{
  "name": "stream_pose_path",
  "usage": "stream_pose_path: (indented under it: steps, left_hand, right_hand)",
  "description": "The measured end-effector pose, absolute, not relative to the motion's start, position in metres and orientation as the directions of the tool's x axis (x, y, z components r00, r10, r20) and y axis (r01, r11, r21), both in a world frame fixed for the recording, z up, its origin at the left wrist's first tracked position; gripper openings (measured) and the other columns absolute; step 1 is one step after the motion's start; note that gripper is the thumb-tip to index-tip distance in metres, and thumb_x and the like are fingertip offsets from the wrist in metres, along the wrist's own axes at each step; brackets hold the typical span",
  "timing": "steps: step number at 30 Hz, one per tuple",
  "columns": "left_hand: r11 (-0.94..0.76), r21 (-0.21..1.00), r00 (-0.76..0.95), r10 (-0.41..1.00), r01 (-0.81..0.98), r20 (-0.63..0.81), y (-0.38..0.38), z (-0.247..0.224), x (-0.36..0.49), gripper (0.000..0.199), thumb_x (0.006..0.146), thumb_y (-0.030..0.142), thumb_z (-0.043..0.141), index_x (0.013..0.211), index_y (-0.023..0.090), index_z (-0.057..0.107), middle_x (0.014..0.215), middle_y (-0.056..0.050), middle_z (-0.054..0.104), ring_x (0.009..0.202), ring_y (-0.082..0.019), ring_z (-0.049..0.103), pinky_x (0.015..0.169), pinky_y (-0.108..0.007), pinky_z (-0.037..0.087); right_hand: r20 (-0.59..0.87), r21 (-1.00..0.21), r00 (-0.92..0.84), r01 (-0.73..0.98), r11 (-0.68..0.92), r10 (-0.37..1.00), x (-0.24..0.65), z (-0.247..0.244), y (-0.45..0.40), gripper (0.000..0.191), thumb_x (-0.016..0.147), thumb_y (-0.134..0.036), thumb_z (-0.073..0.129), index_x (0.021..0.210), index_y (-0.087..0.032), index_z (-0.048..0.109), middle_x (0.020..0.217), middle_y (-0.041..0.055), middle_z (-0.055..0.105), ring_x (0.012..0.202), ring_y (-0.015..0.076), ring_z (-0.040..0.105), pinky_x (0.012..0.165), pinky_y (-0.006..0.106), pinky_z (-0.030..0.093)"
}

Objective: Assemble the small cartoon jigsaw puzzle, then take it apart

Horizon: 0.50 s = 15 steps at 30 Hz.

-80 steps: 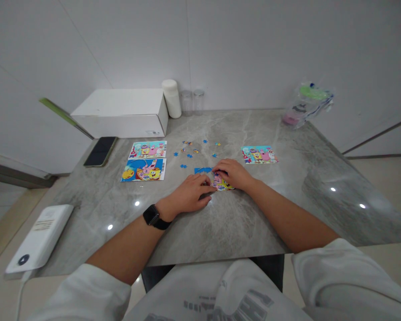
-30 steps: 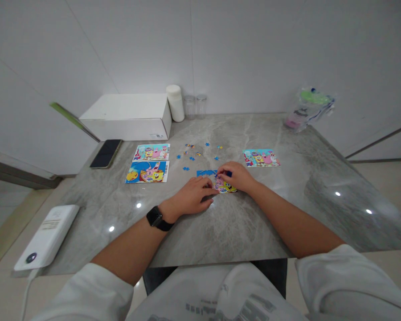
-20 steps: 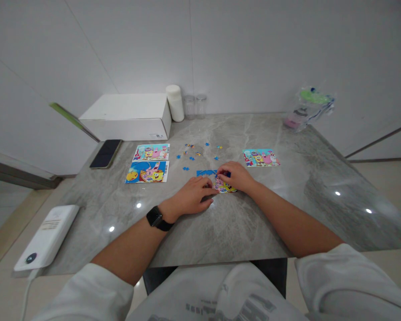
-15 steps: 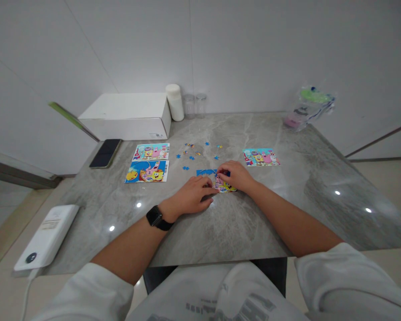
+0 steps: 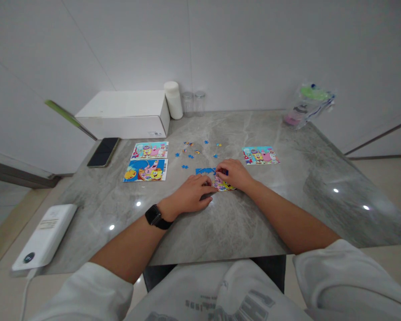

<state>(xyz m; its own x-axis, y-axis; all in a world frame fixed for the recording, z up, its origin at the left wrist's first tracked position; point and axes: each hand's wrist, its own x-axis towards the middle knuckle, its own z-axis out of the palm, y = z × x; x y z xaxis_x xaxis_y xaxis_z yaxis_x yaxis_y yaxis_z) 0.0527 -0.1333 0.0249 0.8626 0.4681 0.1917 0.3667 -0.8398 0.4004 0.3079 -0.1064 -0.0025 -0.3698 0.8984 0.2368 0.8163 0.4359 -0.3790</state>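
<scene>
A partly assembled puzzle lies between my hands on the grey table, its blue top edge showing. My left hand rests at its left side, fingers apart, a fingertip touching the lower left edge. Over the puzzle's upper right part, my right hand has its thumb and fingers pinched together; whatever they hold is too small to make out. Several loose pieces are scattered beyond the puzzle. Two picture cards lie at the left, and another cartoon picture lies at the right.
A phone, a white box, a white bottle and two clear jars stand or lie toward the back. A plastic bag sits at the back right corner. A white power bank with a cable is at the left edge.
The whole view has shifted slightly. Both hands keep nearly the same place and pose at the puzzle.
</scene>
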Motion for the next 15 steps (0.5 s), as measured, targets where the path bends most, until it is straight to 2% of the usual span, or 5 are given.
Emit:
stream_pose_path:
  steps: [7, 15]
  left_hand:
    - [-0.847, 0.386, 0.864, 0.463, 0.366, 0.196, -0.1330, 0.0243, 0.0521, 0.035, 0.098, 0.032, 0.066, 0.132, 0.027, 0.074, 0.123, -0.011, 0.066, 0.115, -0.028, 0.061, 0.101, -0.046, 0.050]
    - [-0.849, 0.388, 0.865, 0.459, 0.360, 0.203, -0.1328, 0.0228, 0.0518, 0.036, 0.098, 0.031, 0.065, 0.132, 0.027, 0.074, 0.123, -0.010, 0.066, 0.116, -0.028, 0.060, 0.102, -0.046, 0.050]
  right_hand:
    - [0.220, -0.361, -0.376, 0.826, 0.433, 0.900, 0.3085, -0.0018, -0.1059, 0.006, 0.092, -0.027, 0.074, 0.094, -0.023, 0.078, 0.092, 0.0054, 0.075, 0.091, 0.0235, 0.065, 0.084, 0.036, 0.040]
    - [0.256, -0.326, -0.497, 0.763, 0.558, 0.829, 0.3121, -0.0018, -0.1057, 0.014, 0.094, -0.023, 0.071, 0.100, -0.025, 0.083, 0.101, 0.0077, 0.075, 0.098, 0.0253, 0.064, 0.089, 0.038, 0.042]
